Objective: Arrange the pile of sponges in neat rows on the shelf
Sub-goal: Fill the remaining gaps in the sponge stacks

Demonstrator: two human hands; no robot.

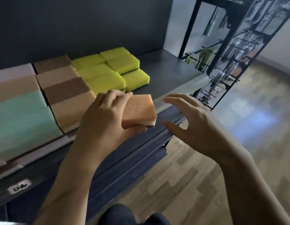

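Observation:
My left hand grips an orange sponge with a white underside, held over the front edge of the dark shelf. To its right my right hand hovers with fingers spread, touching nothing. On the shelf lie rows of sponges: yellow-green ones in the middle, tan and brown ones to their left, and mint-green ones at the far left.
The shelf's right part is bare dark board. A black wire rack stands to the right, past the shelf's end. Wood-pattern floor lies below. A small white label sits on the shelf's front edge.

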